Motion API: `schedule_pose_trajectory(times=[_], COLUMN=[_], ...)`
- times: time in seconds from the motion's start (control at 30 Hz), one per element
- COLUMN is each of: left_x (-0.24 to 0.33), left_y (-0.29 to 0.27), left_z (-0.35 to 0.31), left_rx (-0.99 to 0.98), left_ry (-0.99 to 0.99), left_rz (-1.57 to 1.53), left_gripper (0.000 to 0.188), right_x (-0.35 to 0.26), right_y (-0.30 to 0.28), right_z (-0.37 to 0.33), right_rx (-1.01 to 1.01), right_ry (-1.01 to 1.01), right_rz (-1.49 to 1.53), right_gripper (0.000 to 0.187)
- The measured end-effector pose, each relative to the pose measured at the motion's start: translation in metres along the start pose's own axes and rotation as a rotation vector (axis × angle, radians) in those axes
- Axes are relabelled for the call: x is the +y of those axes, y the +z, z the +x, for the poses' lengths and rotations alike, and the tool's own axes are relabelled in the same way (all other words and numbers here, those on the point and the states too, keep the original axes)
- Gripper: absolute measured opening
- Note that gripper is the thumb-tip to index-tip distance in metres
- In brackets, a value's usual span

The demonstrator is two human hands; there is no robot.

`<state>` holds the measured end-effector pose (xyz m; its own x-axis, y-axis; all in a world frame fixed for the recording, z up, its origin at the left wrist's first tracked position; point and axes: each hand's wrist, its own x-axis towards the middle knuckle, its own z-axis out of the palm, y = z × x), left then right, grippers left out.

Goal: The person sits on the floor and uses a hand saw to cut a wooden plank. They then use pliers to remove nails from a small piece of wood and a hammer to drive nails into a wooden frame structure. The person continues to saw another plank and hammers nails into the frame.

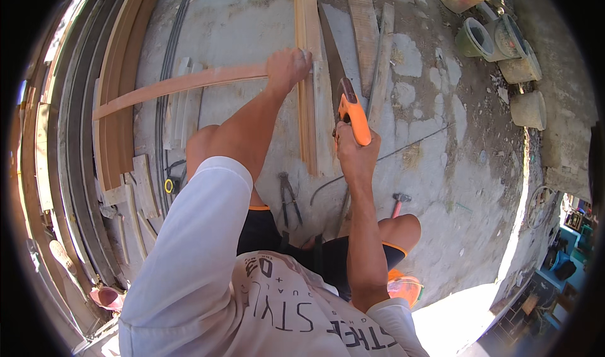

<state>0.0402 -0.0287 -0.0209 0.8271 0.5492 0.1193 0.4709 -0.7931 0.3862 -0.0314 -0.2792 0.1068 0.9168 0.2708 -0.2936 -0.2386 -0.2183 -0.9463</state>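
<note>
My left hand (288,68) is closed around the end of a thin reddish wooden strip (189,83), which stretches left to a stack of boards. That hand rests over the long light-brown planks (307,120) that run lengthwise in front of me. Just right of them, my right hand (357,152) grips the orange and dark handle of a hand saw (356,119). The saw's dark blade (329,45) points away from me alongside the planks. Whether its teeth touch any wood, I cannot tell.
Between my knees lie pincers (290,199); a hammer (398,204) is by my right knee. A tape measure (169,185) sits at left, near stacked boards (116,105). More planks (364,32) lie ahead. Several buckets (474,37) line the right wall.
</note>
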Motion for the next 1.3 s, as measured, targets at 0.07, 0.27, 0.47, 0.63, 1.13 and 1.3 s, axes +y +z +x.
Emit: schedule_pose_trajectory(times=[0.07, 0.27, 0.47, 0.63, 1.13, 1.3], left_x=[-0.006, -0.002, 0.003, -0.010, -0.005, -0.002], left_y=[0.003, -0.006, -0.006, 0.002, -0.003, -0.008], left_z=[0.000, 0.000, 0.002, 0.000, -0.004, 0.003], left_rx=[-0.007, -0.028, -0.072, -0.022, -0.065, -0.064], left_ry=[-0.009, -0.028, -0.038, -0.006, -0.020, -0.012], left_rz=[0.013, 0.004, -0.018, 0.010, -0.007, 0.031], left_gripper=[0.051, 0.053, 0.053, 0.054, 0.053, 0.055], right_x=[0.008, 0.022, 0.025, 0.038, 0.014, 0.008], right_y=[-0.015, -0.084, -0.019, -0.031, -0.013, 0.005], right_z=[-0.032, -0.220, -0.059, -0.073, -0.010, -0.017], right_rx=[-0.001, 0.058, 0.076, 0.009, -0.059, 0.101], right_ry=[0.085, 0.031, -0.013, 0.048, 0.062, -0.141], right_rz=[-0.016, -0.231, -0.055, -0.030, -0.019, 0.116], right_gripper=[0.026, 0.023, 0.030, 0.020, 0.023, 0.029])
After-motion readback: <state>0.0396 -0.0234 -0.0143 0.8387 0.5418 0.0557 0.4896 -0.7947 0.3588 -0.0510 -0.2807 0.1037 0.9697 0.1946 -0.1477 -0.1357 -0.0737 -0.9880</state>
